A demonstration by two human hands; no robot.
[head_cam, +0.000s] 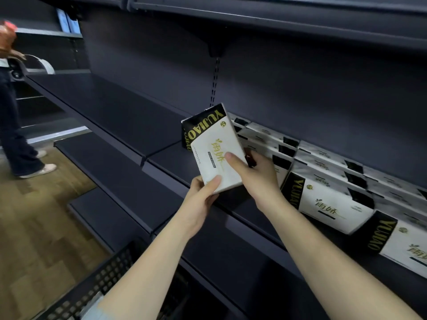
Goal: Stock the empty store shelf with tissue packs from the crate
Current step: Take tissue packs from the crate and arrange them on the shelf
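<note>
Both hands around tissue pack

Both hands held one tissue pack tilted above the dark shelf: the left hand gripped its lower corner, the right hand its right edge. Stocked packs lined the shelf rightward; a black crate sat below.

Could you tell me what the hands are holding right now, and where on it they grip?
Both hands hold one tissue pack: left hand at its near bottom corner, right hand on its right edge.
</note>
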